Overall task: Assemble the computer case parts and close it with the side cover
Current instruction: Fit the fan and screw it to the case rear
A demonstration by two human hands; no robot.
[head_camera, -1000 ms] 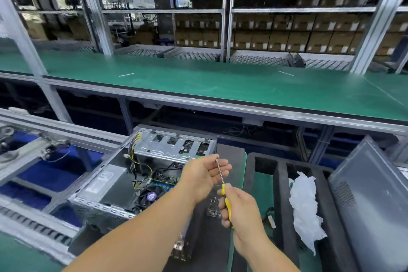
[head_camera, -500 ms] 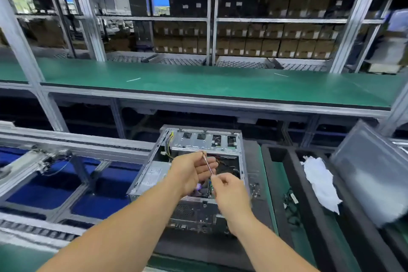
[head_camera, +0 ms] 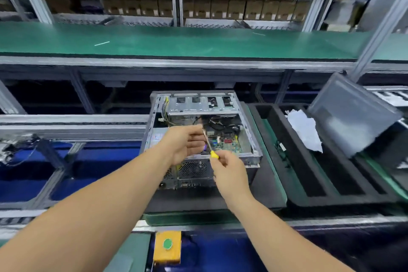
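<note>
An open computer case (head_camera: pixel 249 137) lies on its side on a black mat in the middle, its green board and cables showing. My right hand (head_camera: pixel 229 172) grips the yellow handle of a small screwdriver (head_camera: pixel 208 142) above the case's near edge. The shaft points up and left. My left hand (head_camera: pixel 185 142) is beside it, its fingertips at the shaft's tip; whether they pinch it is unclear. The grey side cover (head_camera: pixel 353 115) leans tilted at the right.
A black foam tray (head_camera: pixel 309 174) with long slots sits right of the case, holding a crumpled white sheet (head_camera: pixel 305 129). A long green bench (head_camera: pixel 176 42) runs behind. A yellow box with a green button (head_camera: pixel 167 246) is near me. Conveyor rails lie to the left.
The view has shifted left and tipped down, so the case now appears centred. Both hands stay together on the screwdriver, and they now hang over the case's near edge.
</note>
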